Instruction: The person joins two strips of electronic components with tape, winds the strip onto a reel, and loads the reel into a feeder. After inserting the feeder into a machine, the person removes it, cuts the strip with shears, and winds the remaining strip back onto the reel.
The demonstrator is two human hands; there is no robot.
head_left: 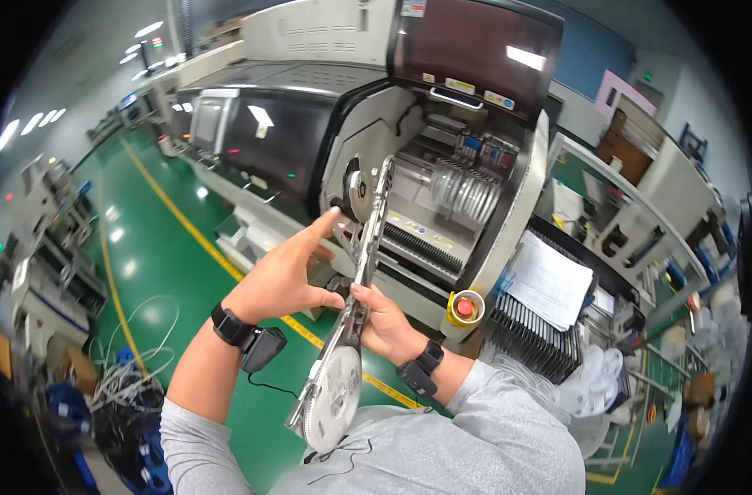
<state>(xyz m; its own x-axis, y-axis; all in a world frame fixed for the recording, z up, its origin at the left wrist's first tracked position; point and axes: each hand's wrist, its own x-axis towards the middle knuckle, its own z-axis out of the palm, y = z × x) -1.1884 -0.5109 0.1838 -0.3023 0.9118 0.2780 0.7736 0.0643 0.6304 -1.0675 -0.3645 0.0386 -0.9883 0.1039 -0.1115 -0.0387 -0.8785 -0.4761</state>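
A long, narrow metal tape feeder (368, 256) is held slanting up and away in front of my body. My right hand (388, 330) is closed around its middle from the right, thumb on the near side. At its lower end, close to my shirt, sits a white tape reel (336, 396). A smaller wheel with a dark rim (358, 194) is fixed near its upper end. My left hand (289, 272) is spread beside the feeder, its index finger stretched toward that wheel and its thumb near the feeder's middle. Whether the fingertips touch is unclear.
Ahead stands a large machine with its dark cover (475, 49) raised; several clear reels (467, 190) sit inside. A red emergency button in a yellow ring (464, 308) is on its near corner. Papers (549, 276) lie on a dark slotted rack at right. Tangled cables (132, 384) lie left.
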